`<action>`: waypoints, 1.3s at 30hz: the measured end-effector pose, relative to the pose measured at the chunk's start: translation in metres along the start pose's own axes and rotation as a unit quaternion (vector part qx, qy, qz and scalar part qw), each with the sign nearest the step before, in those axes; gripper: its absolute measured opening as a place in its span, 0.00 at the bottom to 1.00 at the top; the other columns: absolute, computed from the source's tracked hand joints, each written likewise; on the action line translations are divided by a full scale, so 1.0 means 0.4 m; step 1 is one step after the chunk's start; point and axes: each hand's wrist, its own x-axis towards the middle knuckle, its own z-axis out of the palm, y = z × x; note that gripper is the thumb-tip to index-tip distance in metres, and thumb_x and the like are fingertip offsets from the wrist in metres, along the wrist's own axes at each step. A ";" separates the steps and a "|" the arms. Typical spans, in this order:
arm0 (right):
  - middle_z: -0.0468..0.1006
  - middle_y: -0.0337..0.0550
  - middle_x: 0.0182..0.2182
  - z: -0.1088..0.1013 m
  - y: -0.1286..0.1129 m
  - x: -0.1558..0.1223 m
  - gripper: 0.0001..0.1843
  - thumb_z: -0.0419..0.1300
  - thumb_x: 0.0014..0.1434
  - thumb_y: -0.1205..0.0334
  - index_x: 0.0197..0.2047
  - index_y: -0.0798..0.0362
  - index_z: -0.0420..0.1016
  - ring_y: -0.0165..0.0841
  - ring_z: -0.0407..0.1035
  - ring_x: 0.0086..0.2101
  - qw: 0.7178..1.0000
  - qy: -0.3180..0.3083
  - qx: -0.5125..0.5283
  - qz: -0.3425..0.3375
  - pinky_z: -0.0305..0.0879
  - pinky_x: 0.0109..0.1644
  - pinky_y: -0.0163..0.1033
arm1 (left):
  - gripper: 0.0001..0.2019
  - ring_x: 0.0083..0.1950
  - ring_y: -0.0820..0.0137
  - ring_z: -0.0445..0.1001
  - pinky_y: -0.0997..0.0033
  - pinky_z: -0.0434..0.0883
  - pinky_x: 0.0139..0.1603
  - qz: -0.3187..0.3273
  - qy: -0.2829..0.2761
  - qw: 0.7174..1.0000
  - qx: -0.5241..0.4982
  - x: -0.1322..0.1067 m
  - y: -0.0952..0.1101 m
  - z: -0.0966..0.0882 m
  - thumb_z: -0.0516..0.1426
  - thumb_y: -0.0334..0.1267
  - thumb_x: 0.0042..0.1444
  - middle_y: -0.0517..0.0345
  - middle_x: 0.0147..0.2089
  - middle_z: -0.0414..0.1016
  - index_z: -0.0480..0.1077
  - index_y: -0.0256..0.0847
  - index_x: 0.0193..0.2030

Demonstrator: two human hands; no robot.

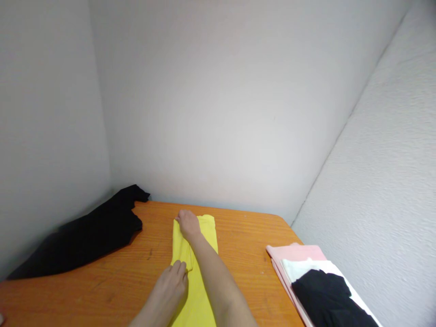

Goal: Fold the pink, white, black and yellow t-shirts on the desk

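Left hand [169, 286] and right hand [188, 225] pinch folded yellow fabric [199, 295] (soft, narrow strip).

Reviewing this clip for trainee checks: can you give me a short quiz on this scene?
1. Which is at the far end of the yellow cloth, the left hand or the right hand?
2. True or false: the black cloth lies apart from the yellow cloth.
3. Fill in the blank: in the folded stack on the right, the bottom layer is ____.

Key: 1. right hand; 2. true; 3. pink.
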 end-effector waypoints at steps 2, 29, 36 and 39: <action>0.76 0.48 0.41 -0.018 -0.007 -0.001 0.11 0.53 0.69 0.57 0.47 0.54 0.69 0.39 0.69 0.43 1.000 -0.007 -0.007 -0.017 0.65 0.45 0.41 | 0.15 0.44 0.62 0.72 0.66 0.69 0.39 0.001 -0.033 0.999 -0.018 0.004 -0.011 -0.036 0.50 0.19 0.58 0.49 0.39 0.75 0.76 0.35 0.39; 0.38 0.52 0.70 -0.158 0.151 -0.371 0.45 0.31 0.66 0.35 0.72 0.63 0.43 0.40 0.32 0.69 0.987 -0.153 0.054 0.020 0.29 0.71 0.54 | 0.27 0.72 0.62 0.55 0.46 0.57 0.69 0.092 -0.058 0.974 -0.199 -0.026 -0.211 0.028 0.47 0.30 0.62 0.57 0.72 0.55 0.58 0.55 0.67; 0.43 0.55 0.70 -0.190 0.130 -0.365 0.43 0.33 0.68 0.38 0.71 0.66 0.45 0.41 0.34 0.69 0.991 -0.133 0.010 0.028 0.26 0.72 0.52 | 0.29 0.70 0.63 0.59 0.49 0.58 0.68 0.101 0.001 0.988 -0.121 -0.024 -0.196 0.037 0.46 0.25 0.60 0.56 0.70 0.59 0.61 0.52 0.66; 0.41 0.58 0.70 -0.221 0.099 -0.391 0.42 0.37 0.69 0.40 0.71 0.67 0.46 0.41 0.32 0.69 0.995 -0.101 -0.004 0.027 0.26 0.72 0.52 | 0.29 0.70 0.64 0.59 0.51 0.55 0.70 0.107 0.008 0.987 -0.122 -0.026 -0.196 0.002 0.46 0.26 0.60 0.56 0.70 0.60 0.60 0.51 0.67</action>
